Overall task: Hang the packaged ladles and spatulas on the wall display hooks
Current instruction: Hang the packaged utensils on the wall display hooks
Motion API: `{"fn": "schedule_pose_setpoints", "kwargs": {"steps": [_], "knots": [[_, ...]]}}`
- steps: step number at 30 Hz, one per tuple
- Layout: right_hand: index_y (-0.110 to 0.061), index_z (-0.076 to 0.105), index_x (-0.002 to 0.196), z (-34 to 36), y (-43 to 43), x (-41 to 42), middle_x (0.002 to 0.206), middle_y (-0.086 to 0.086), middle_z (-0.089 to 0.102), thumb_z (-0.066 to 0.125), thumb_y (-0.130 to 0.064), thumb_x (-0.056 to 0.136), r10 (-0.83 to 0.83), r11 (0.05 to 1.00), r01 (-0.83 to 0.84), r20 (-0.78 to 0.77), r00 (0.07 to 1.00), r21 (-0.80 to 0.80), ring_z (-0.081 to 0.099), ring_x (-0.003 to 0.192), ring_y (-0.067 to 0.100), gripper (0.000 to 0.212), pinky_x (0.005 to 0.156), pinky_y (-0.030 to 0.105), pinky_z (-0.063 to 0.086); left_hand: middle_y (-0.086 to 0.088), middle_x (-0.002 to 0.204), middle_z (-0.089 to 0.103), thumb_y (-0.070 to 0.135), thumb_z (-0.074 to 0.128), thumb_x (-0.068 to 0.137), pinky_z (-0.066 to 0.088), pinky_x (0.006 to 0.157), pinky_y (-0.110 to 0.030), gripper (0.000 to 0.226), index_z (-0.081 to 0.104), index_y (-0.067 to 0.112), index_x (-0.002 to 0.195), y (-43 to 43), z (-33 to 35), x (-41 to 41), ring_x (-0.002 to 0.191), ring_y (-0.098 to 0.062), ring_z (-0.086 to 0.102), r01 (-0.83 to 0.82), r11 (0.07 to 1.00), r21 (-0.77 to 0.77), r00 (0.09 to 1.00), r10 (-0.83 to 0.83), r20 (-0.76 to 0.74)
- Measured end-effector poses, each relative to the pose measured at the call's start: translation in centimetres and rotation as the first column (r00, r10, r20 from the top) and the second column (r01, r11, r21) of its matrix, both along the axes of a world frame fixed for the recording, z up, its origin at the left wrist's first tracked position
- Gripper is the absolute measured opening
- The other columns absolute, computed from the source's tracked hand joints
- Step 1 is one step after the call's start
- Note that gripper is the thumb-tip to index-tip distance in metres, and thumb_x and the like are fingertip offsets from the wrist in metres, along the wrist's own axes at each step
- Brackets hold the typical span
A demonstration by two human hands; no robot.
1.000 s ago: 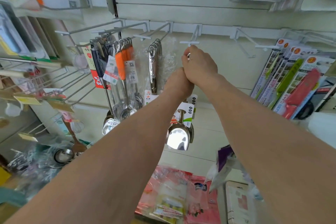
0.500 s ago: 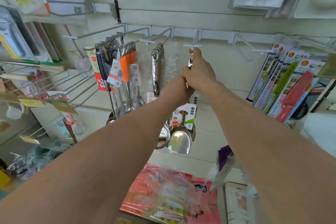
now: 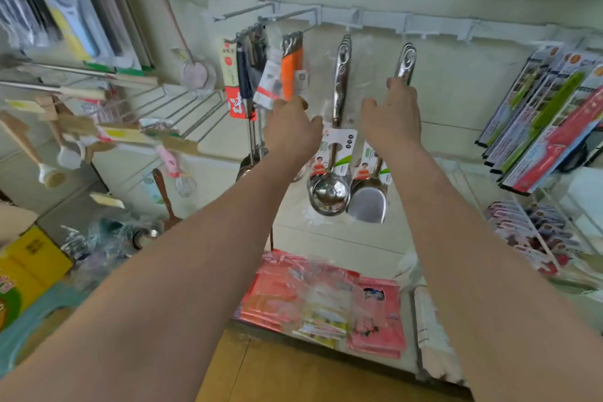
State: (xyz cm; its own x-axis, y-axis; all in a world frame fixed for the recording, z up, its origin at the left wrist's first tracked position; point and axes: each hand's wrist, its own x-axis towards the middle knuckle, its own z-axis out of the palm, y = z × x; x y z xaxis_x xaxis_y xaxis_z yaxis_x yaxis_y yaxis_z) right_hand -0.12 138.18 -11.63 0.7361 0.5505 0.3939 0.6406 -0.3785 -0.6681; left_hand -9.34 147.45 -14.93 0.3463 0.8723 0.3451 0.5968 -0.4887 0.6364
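Observation:
Packaged steel spatulas (image 3: 368, 206) hang by their handles from a white wall hook (image 3: 413, 33), blades down. Just left of them, packaged steel ladles (image 3: 328, 196) hang from the neighbouring hook. My right hand (image 3: 393, 117) is raised below the spatula handles, fingers relaxed, with its fingertips touching the lower handle. Farther left, my left hand (image 3: 290, 130) hovers with loosely curled fingers between the ladles and the orange-handled utensils (image 3: 292, 68), and it holds nothing.
Boxed knives (image 3: 548, 117) hang in a row on the right wall. Pink plastic packets (image 3: 326, 297) lie on the shelf below the hooks. Wooden-handled tools (image 3: 81, 127) stick out on long hooks at left, above a yellow box (image 3: 29, 264).
My hands were together at the hook with the spatula handle. They have come apart and dropped lower, the left one moving left, and the spatulas now hang from the hook.

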Motion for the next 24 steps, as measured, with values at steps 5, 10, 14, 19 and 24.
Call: {"fn": "schedule_pose_setpoints", "kwargs": {"steps": [5, 10, 14, 19, 24], "knots": [[-0.014, 0.053, 0.112, -2.5, 0.9, -6.6, 0.117, 0.013, 0.051, 0.044, -0.024, 0.096, 0.139, 0.99, -0.139, 0.061, 0.988, -0.008, 0.05, 0.106, 0.028, 0.021, 0.087, 0.034, 0.038, -0.011, 0.133, 0.044, 0.031, 0.055, 0.091, 0.032, 0.103, -0.042, 0.042, 0.052, 0.013, 0.129, 0.3, -1.7, -7.9, 0.126, -0.029, 0.038, -0.172, 0.985, 0.021, 0.984, 0.173, -0.043], [0.0, 0.057, 0.103, -6.6, 2.5, -14.8, 0.108, 0.019, 0.057, 0.037, -0.017, 0.1, 0.286, 0.954, -0.246, 0.265, 0.921, -0.171, 0.053, 0.1, 0.034, 0.027, 0.076, 0.036, 0.033, -0.011, 0.138, 0.042, 0.034, 0.049, 0.095, 0.029, 0.105, -0.041, 0.044, 0.047, 0.011, 0.133, 0.1, -5.6, -16.6, 0.129, -0.03, 0.034, -0.311, 0.949, 0.053, 0.918, 0.314, -0.243], [0.001, 0.06, 0.094, -11.0, 4.3, -21.1, 0.098, 0.018, 0.06, 0.038, -0.012, 0.098, 0.437, 0.889, -0.376, 0.237, 0.868, -0.262, 0.056, 0.094, 0.036, 0.026, 0.08, 0.041, 0.038, -0.013, 0.134, 0.045, 0.029, 0.048, 0.097, 0.032, 0.103, -0.04, 0.039, 0.049, 0.007, 0.129, -0.2, -9.6, -23.4, 0.125, -0.032, 0.037, -0.402, 0.915, -0.02, 0.872, 0.376, -0.314], [-0.001, 0.058, 0.103, -14.0, 5.9, -27.8, 0.108, 0.013, 0.057, 0.035, -0.013, 0.099, 0.561, 0.789, -0.45, 0.191, 0.806, -0.418, 0.053, 0.102, 0.032, 0.026, 0.088, 0.037, 0.035, -0.011, 0.138, 0.045, 0.026, 0.044, 0.098, 0.025, 0.109, -0.039, 0.038, 0.046, 0.008, 0.131, 0.4, -12.8, -31.3, 0.13, -0.03, 0.034, -0.494, 0.868, -0.047, 0.809, 0.439, -0.392], [-0.003, 0.053, 0.117, -16.6, 7.9, -33.6, 0.12, 0.012, 0.054, 0.035, -0.016, 0.099, 0.659, 0.69, -0.514, 0.148, 0.738, -0.509, 0.049, 0.114, 0.03, 0.029, 0.099, 0.036, 0.032, -0.008, 0.146, 0.038, 0.022, 0.041, 0.098, 0.018, 0.116, -0.04, 0.045, 0.037, 0.01, 0.141, 1.0, -15.3, -37.6, 0.139, -0.027, 0.024, -0.603, 0.795, -0.067, 0.729, 0.515, -0.451]]}}
